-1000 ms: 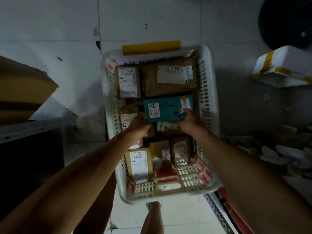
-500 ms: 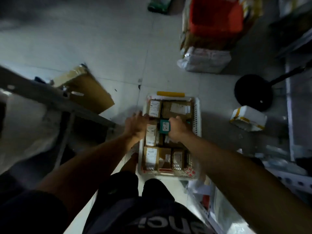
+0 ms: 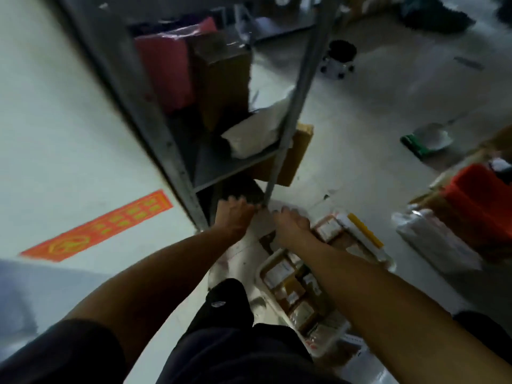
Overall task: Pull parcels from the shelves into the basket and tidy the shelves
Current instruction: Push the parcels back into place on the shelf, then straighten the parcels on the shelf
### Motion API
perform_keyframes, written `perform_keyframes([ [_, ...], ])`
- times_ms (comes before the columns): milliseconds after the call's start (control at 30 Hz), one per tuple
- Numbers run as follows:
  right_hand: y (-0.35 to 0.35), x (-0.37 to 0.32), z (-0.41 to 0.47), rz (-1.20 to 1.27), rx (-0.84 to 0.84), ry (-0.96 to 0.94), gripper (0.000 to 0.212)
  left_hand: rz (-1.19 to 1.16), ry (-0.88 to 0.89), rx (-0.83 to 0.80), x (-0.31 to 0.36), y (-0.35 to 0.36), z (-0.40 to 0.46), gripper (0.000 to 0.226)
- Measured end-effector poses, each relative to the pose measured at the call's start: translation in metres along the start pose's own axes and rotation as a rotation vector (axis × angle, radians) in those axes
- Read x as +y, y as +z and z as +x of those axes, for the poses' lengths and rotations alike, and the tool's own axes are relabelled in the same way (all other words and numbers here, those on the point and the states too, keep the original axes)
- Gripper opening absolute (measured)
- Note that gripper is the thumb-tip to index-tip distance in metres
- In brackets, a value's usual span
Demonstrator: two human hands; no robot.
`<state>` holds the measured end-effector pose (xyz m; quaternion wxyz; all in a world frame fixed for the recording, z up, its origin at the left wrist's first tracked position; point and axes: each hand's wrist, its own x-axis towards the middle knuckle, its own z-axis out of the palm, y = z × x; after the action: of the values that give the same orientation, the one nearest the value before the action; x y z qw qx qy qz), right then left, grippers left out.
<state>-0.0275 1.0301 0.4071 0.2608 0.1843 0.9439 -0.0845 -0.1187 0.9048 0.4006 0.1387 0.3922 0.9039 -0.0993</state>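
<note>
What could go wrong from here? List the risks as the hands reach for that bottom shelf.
The white bag overhangs the shelf edge right above both hands; a bump to the upright post might tip it off. The basket already looks packed with parcels, so another could slide out. The brown box leaning by the post stands near the reach and might get knocked.
</note>
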Motion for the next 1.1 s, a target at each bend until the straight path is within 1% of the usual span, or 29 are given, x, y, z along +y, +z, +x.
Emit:
perform_keyframes([
  [67, 0.003, -0.051, -0.005, -0.073, -0.018, -0.101, 0.054, -0.017, -0.09, -0.011, -0.033, 0.016, -0.041, 0.033],
  [167, 0.011, -0.126, -0.013, -0.203, 0.001, -0.283, 0.05, -0.053, -0.246, -0.04, -0.083, 0.04, -0.104, 0.033],
  [300, 0.027, -0.226, -0.026, -0.352, 0.012, -0.472, 0.051, -0.095, -0.477, -0.06, -0.148, 0.067, -0.196, 0.034],
  [400, 0.049, -0.302, -0.054, -0.439, -0.007, -0.635, 0.053, -0.162, -0.667, -0.096, -0.188, 0.095, -0.281, 0.036],
  [467, 0.069, -0.351, -0.079, -0.469, -0.038, -0.754, 0.049, -0.193, -0.781, -0.114, -0.209, 0.115, -0.338, 0.037],
  [567, 0.102, -0.428, -0.126, -0.534, -0.024, -0.9, 0.045, -0.246, -0.949, -0.143, -0.233, 0.14, -0.424, 0.038],
  [633, 0.127, -0.478, -0.161, -0.59, -0.017, -0.993, 0.043, -0.288, -1.058, -0.176, -0.242, 0.159, -0.483, 0.039],
  [833, 0.195, -0.605, -0.268, -0.686, 0.009, -1.29, 0.049, -0.343, -1.357, -0.217, -0.244, 0.214, -0.643, 0.039],
  [1000, 0.24, -0.679, -0.357, -0.782, -0.022, -1.53, 0.046, -0.432, -1.63, -0.182, -0.225, 0.239, -0.743, 0.038],
  [1100, 0.262, -0.71, -0.403, -0.819, -0.044, -1.658, 0.047, -0.561, -1.83, -0.132, -0.213, 0.244, -0.792, 0.04],
])
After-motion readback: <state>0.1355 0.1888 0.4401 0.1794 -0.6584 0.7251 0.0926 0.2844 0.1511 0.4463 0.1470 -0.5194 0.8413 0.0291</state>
